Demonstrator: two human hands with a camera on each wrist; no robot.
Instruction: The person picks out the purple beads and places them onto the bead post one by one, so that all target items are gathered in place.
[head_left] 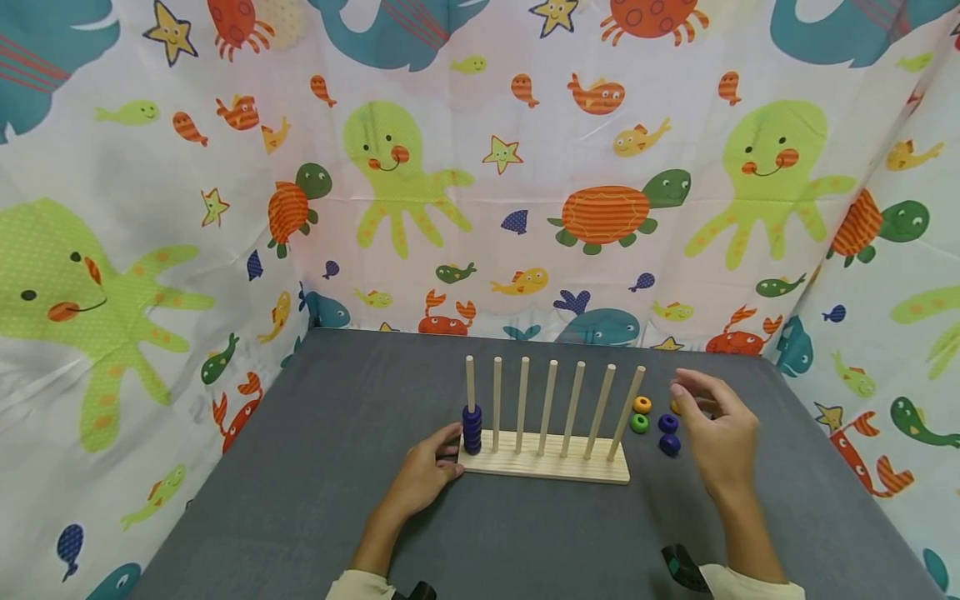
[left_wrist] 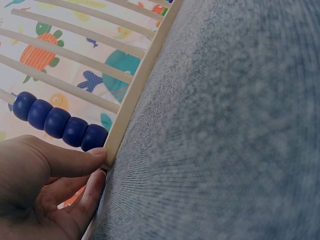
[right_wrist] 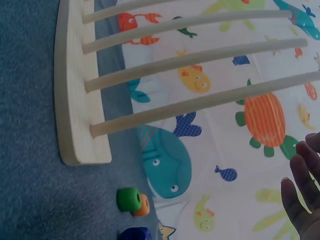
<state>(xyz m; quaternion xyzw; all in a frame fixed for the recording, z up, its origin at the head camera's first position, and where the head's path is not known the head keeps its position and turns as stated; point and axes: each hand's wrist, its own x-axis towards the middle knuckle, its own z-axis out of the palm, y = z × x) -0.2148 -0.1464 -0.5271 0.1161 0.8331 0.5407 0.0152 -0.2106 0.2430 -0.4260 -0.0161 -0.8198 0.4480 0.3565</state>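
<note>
A pale wooden peg stand (head_left: 543, 467) with a row of upright pegs rests on the dark table. Several dark blue beads (left_wrist: 56, 122) are stacked on its leftmost peg; the other pegs are bare. My left hand (head_left: 426, 473) pinches the stand's left end between thumb and fingers. Over the table to the stand's right, my right hand (head_left: 716, 425) is raised with loosely bent fingers and no bead visible in it. Beside it lie a green bead (head_left: 639, 424), an orange bead (head_left: 642, 405) and two blue beads (head_left: 670, 445). Another orange bead (head_left: 675, 407) is partly hidden behind that hand.
The grey cloth-covered table (head_left: 300, 500) extends around the stand. A white curtain (head_left: 480, 275) printed with sea animals hangs along the table's back and sides. Dark wrist straps (head_left: 684, 568) show at the sleeves.
</note>
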